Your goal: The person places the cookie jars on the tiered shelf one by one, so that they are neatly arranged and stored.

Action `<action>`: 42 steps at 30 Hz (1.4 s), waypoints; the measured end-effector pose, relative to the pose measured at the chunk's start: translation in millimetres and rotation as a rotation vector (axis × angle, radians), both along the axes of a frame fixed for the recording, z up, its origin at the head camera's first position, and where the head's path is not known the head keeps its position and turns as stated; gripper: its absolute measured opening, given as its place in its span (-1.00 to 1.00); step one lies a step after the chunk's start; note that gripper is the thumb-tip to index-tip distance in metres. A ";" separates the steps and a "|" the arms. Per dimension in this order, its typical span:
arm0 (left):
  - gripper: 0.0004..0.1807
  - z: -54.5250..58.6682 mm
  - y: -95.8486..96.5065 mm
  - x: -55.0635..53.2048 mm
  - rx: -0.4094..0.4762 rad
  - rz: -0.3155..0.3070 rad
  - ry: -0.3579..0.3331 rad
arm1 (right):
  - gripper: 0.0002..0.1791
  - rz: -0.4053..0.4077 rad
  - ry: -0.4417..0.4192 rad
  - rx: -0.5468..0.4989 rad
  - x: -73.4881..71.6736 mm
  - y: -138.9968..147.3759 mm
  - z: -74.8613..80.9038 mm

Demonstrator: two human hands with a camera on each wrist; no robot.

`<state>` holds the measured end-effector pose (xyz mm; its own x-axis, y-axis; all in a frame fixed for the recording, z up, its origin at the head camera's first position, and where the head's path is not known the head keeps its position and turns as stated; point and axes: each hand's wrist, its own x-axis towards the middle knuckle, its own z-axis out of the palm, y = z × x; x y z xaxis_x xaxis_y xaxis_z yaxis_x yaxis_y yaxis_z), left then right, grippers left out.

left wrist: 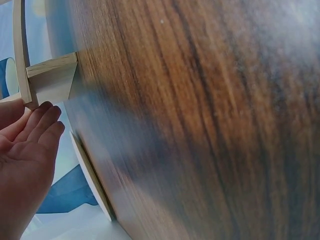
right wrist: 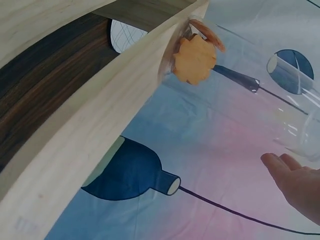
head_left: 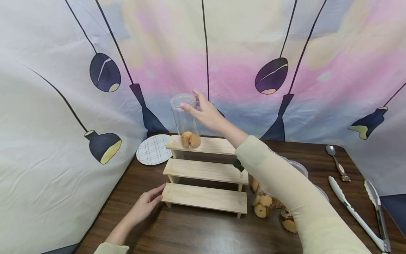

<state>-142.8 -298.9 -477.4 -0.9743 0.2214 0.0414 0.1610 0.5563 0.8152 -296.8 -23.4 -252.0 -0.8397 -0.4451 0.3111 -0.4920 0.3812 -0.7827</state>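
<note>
Clear cylindrical jar [head_left: 185, 121] upright at the left end of the top tier, smooth and glossy, with a few golden, scallop-edged cookies [head_left: 190, 139] at the bottom. Beneath it, three-tier stand [head_left: 203, 168] of pale, straight-grained wood, stepped upward from near to far, flat boards on short legs. Right hand [head_left: 209, 114] at the jar's rim, thumb and fingers spread wide around it; actual contact impossible to tell. Left hand [head_left: 144, 206] pinching the left end of the lowest board, thumb above, fingertips below. Under everything, dark wood-grain counter [head_left: 203, 233] with a soft sheen. At far left, rounded white plate [head_left: 152, 150] with thin grid lines, partly covered by the stand. At right, metal tongs [head_left: 350, 210] with scalloped tips, splayed apart; farther back, shiny spoon [head_left: 331, 151] with a brown handle end. Just right of the stand, more clear jars [head_left: 263, 204] of cookies, largely hidden behind the pale right sleeve [head_left: 285, 187], exact number hard to make out. Beyond, wrinkled pastel backdrop [head_left: 241, 35] printed with hanging lamps, cut off at the top.
</note>
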 end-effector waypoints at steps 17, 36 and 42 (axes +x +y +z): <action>-0.54 1.6 2.5 -0.4 0.010 0.001 -0.012 | -0.10 0.077 0.082 -0.012 24.2 33.2 23.7; -0.53 3.6 2.3 -0.3 0.035 0.004 -0.032 | -0.33 0.155 0.184 -0.030 100.1 110.9 43.1; -0.53 5.3 2.9 -0.4 0.027 -0.004 -0.032 | -0.33 0.133 0.235 0.004 127.2 134.3 40.0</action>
<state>-143.2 -296.0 -472.0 -0.9744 0.2241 0.0159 0.1363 0.5336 0.8347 -169.6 110.9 -212.0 -0.6785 -0.5484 0.4888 -0.7063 0.3038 -0.6395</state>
